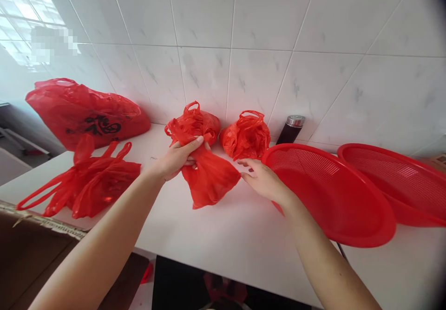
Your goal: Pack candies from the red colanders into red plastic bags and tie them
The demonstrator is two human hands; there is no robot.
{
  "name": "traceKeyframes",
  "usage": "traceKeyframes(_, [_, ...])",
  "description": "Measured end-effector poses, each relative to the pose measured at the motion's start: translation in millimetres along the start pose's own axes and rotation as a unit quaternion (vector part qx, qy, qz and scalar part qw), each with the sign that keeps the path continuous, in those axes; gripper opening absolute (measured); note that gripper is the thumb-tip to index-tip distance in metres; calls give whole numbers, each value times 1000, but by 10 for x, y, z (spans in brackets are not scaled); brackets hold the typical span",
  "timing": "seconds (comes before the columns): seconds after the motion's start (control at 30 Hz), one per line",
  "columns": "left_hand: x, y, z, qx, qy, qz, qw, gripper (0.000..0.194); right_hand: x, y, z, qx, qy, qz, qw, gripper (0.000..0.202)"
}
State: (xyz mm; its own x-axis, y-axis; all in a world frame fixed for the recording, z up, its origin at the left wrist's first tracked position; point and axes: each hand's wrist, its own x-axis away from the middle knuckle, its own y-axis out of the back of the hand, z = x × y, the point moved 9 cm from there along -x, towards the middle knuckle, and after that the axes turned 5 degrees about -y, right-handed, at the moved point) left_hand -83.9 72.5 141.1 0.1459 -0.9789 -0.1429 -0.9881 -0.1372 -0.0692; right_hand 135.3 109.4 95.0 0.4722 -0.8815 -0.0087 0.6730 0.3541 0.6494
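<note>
My left hand [183,158] is closed round the gathered neck of a red plastic bag [211,180], which hangs above the white table. The bag's lower part spreads out to the right, and what it holds, if anything, is hidden. At its right corner is my right hand [259,177], fingers apart and slightly curled, the fingertips at or very near the plastic. Behind the held bag stand two bunched red plastic bags, one on the left [205,122] and one on the right [245,136].
Two red perforated baskets, a nearer one [334,198] and a farther one [400,175], sit on the right. A dark thermos [291,131] stands by the tiled wall. Leftward lie a large full red bag [94,115] and flattened red bags [101,184]. A cardboard box [31,254] is lower left.
</note>
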Motion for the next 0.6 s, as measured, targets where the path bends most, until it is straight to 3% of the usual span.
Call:
traceKeyframes(0.1, [53, -279, 23, -53, 37, 85, 994, 34, -9, 47, 338, -70, 78, -36, 994, 36])
traceKeyframes(0.23, [64, -395, 52, -80, 42, 114, 989, 31, -70, 108, 833, -138, 168, -74, 973, 36])
traceKeyframes(0.33, [75, -403, 74, -72, 49, 135, 987, 32, -131, 70, 985, -140, 190, -63, 970, 16])
traceKeyframes(0.47, [99, -372, 17, -18, 45, 148, 988, 31, 98, 197, 1027, -172, 216, -138, 951, 11])
traceKeyframes(0.6, [143, -436, -88, -34, 5, 199, 979, 26, 435, 39, 1187, -124, 283, -30, 951, 9])
